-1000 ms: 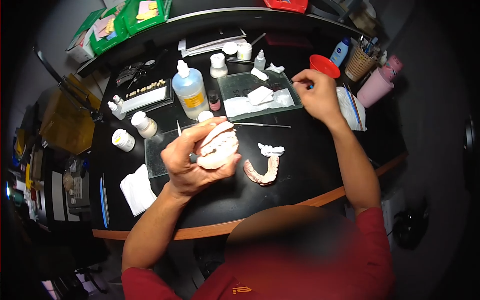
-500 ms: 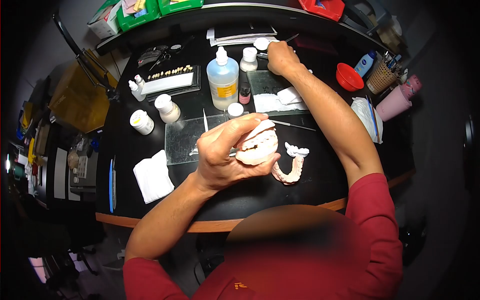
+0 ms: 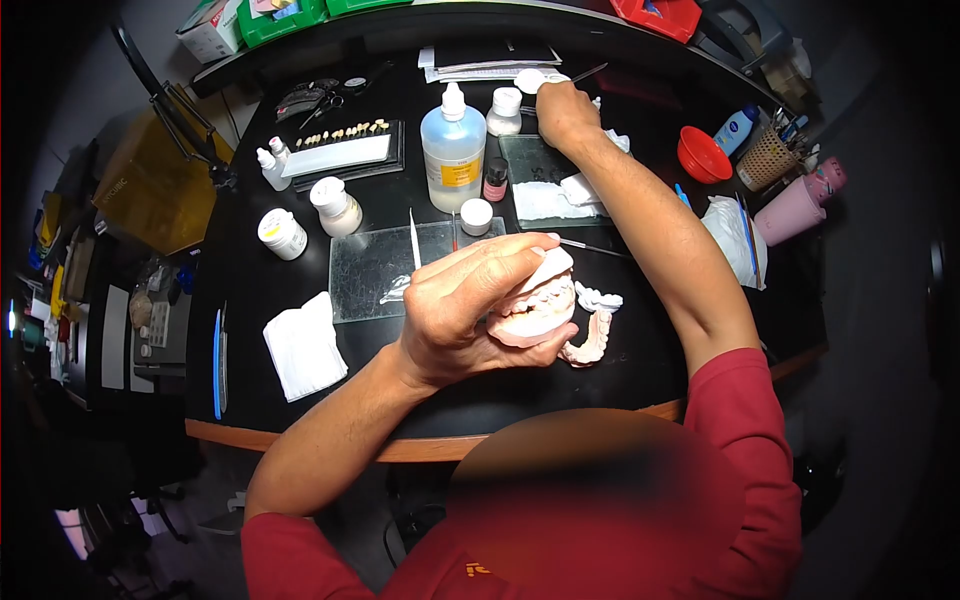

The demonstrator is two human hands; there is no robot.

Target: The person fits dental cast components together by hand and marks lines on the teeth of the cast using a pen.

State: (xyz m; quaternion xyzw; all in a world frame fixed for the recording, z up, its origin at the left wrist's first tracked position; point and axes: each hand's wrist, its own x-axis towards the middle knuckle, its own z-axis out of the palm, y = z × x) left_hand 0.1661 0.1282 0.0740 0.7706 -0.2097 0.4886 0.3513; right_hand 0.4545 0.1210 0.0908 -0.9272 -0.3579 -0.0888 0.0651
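Note:
In my left hand [image 3: 465,305] I hold a pair of pale plaster dental casts [image 3: 535,305], upper and lower set together with the tooth rows meeting; my fingers wrap over the top and my thumb supports the bottom. Just right of it a horseshoe-shaped dental cast [image 3: 592,342] lies on the bench, with a small white tooth piece [image 3: 598,299] beside its upper end. My right hand [image 3: 567,112] reaches to the back of the bench, fingers curled downward. Close to it are a round white lid [image 3: 529,81] and a thin metal tool [image 3: 590,72]. What those fingers hold is hidden.
A large liquid bottle [image 3: 453,155], a small dark bottle [image 3: 496,180] and several white jars stand mid-bench. Glass slabs [image 3: 350,270] lie left and behind. A tooth shade guide [image 3: 340,155] is at the left, a red bowl [image 3: 704,155] at the right, folded tissue [image 3: 305,350] in front left.
My left hand has shifted slightly right with the casts and tilted them a little. My right hand stays at nearly the same spot. The whole view has moved slightly.

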